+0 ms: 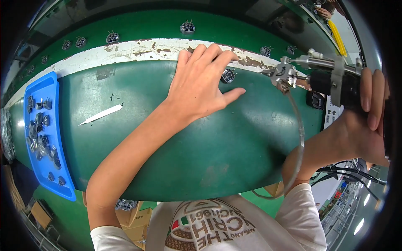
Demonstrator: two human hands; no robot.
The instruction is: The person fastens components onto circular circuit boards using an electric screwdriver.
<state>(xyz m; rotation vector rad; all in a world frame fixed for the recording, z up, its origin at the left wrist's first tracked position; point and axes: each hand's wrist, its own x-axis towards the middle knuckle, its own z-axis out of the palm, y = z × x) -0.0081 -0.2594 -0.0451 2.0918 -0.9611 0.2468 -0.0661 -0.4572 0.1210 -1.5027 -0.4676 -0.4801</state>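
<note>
- blue tray: smooth, glossy plastic
- green benchtop: smooth, kinda shiny
- white ledge: rough, flaky paint tbh
- tool head: shiny metal
- shirt: matt cloth

Dark green covers the tabletop, with a bright blue tray of black-and-silver parts at its left end, white tweezers on it, and another black-and-silver part near its far edge. Beyond the tabletop run a white ledge, mottled with brown patches, and a green belt. Above its right end is a silver-and-black tool; at its near edge, an off-white shirt bears brown lettering and a red-white-green patch
</note>
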